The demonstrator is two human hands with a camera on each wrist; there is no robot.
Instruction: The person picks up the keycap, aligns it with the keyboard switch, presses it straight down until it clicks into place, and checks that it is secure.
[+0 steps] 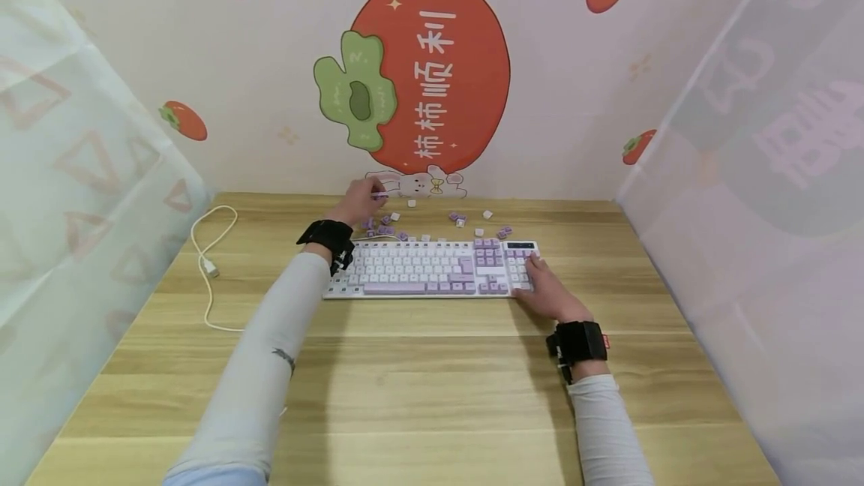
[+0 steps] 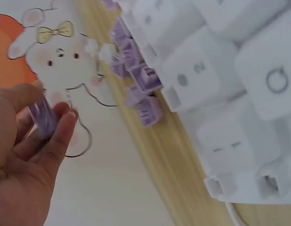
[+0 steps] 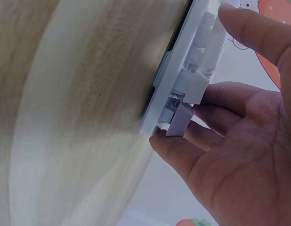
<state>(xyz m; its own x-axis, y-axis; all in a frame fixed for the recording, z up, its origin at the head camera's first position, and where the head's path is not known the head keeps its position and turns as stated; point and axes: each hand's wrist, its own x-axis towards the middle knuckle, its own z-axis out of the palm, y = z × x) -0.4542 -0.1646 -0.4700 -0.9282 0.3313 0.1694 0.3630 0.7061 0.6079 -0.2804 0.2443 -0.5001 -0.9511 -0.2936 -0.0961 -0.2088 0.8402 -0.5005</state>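
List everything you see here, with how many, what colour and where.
Keyboard: one, white and purple, on the table
Loose keycaps: many, purple and white, behind the keyboard
Held keycap: one, purple, in the left hand
Cable: one, white, table's left
Table: one, light wood, under the keyboard
Wall: one, whitish, behind the table
Persimmon prints: five, red-orange, wall
Rabbit print: one, white, wall's base
Side sheets: two, pale, left and right
Straps: two, black, wrists
Sleeves: two, pale grey, forearms
Left hand: one, near the wall
Right hand: one, gripping the keyboard's right end

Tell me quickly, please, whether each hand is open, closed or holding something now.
Left hand: holding a small purple plastic keycap.
Right hand: holding the white and purple rectangular keyboard by its right end.
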